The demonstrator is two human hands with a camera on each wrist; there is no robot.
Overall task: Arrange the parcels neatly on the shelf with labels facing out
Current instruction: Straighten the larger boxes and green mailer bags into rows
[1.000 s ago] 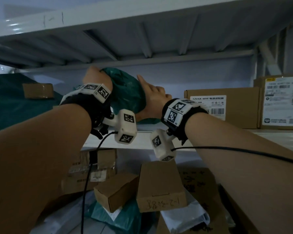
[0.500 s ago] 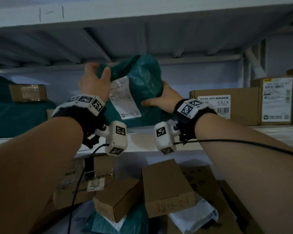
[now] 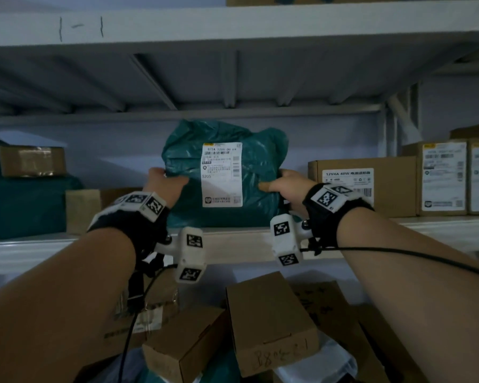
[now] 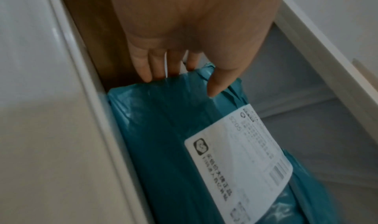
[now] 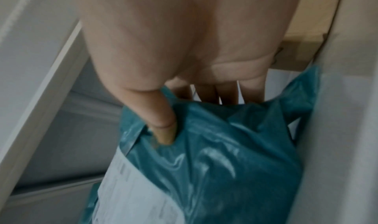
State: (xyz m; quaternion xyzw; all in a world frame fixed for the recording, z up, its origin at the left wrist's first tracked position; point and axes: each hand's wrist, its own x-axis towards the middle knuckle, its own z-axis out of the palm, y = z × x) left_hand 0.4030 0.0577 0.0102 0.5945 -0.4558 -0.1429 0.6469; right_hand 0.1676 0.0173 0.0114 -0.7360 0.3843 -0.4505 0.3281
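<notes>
On the shelf (image 3: 233, 244), left hand (image 3: 165, 186) and right hand (image 3: 284, 186) both pinch the upright teal bag (image 3: 183, 189); soft, may slump forward once released.

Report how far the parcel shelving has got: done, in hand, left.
Done: three cardboard boxes stand at the right of the shelf, labels outward. In hand: the teal bag parcel stands upright on the shelf with its label facing out, left hand and right hand gripping its sides. Left: loose boxes lie heaped below the shelf; the taped box at far left shows no label.
</notes>
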